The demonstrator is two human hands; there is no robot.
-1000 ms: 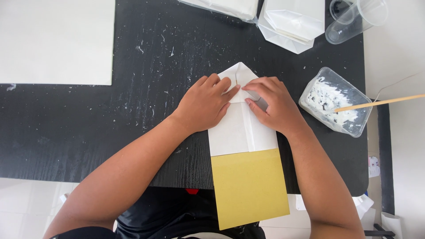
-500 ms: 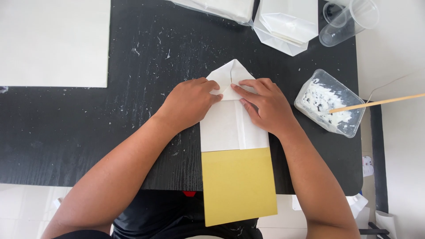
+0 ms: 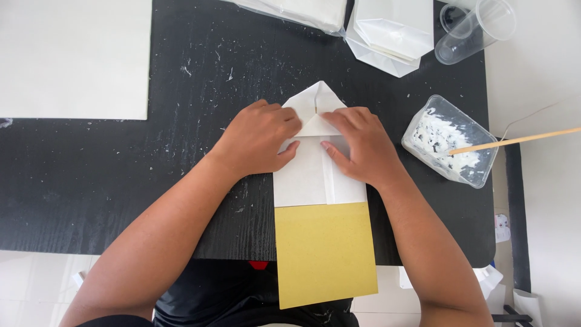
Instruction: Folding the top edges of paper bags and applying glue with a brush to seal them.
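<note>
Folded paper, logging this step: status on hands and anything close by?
Left hand and right hand flat on the folded paper, pressing its pointed top. Gold end overhangs the black table. Paste tub right of it, apart.

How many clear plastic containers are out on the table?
2: a clear cup lying tipped at the top right, and a tub of white paste right of the right hand, with a wooden stick in it. Others may lie outside the frame.
</note>
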